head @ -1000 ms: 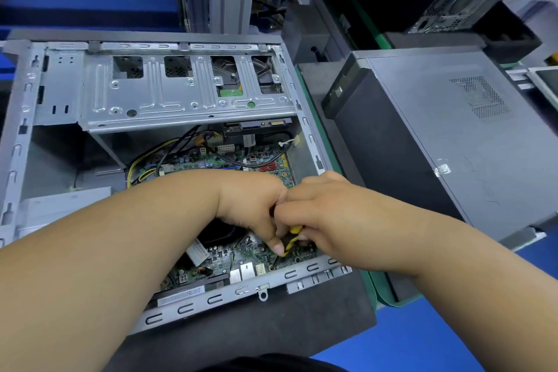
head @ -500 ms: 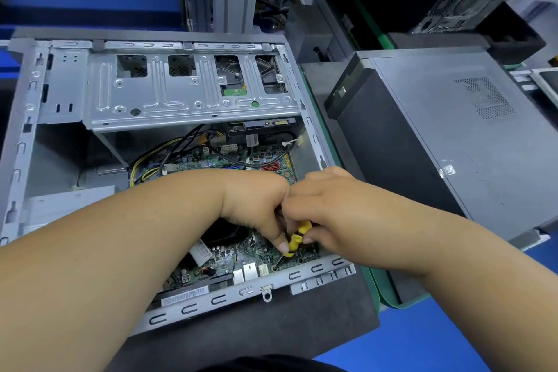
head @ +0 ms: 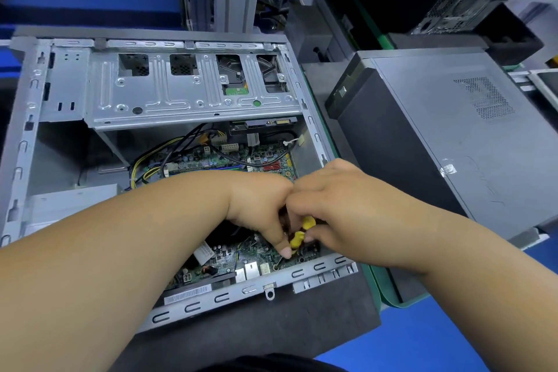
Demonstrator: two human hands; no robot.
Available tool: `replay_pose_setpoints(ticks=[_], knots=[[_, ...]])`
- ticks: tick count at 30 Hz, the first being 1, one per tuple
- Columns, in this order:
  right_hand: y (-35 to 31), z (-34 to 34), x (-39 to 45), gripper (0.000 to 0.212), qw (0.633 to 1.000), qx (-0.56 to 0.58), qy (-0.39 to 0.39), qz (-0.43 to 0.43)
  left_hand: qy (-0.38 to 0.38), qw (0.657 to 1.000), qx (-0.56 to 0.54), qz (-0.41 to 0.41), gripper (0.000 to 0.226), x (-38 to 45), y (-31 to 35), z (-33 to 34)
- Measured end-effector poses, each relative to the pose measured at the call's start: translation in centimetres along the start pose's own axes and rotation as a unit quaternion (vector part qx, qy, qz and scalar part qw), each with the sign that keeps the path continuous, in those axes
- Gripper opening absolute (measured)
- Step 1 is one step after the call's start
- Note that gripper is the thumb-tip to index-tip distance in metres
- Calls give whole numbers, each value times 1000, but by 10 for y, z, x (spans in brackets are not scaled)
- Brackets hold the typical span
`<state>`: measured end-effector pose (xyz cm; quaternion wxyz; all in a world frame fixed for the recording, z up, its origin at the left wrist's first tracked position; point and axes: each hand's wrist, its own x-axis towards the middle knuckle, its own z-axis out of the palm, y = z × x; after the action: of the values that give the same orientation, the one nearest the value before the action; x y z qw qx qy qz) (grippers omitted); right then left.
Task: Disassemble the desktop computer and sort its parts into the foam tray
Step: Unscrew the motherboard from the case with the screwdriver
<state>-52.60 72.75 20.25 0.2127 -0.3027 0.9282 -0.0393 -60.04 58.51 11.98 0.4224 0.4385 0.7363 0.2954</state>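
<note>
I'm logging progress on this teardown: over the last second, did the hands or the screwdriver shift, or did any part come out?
Barely anything changed. Both hands stayed together at the near right corner of the motherboard, the right hand still gripping the yellow-and-black screwdriver and the left hand steadying it near the tip. The handle only shifted slightly, as if turning. No part came out of the open computer case; the closed computer alongside stayed put.
</note>
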Motion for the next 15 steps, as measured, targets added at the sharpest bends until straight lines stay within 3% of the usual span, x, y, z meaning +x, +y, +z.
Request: replay_pose_setpoints(ticks=[5,9,13,15], knots=[[-1,2,-5,23,998,57,9,-1,-9,1000,-6,8,30,2,0,-1],[-2,9,-5,21,998,12,53,18,16,1000,-3,8,28,2,-1,3],[-3,10,-2,10,999,19,22,19,1,1000,-5,8,26,1,-1,1],[-2,9,-2,22,1000,17,1,11,-16,1000,-9,6,24,0,-1,-2]])
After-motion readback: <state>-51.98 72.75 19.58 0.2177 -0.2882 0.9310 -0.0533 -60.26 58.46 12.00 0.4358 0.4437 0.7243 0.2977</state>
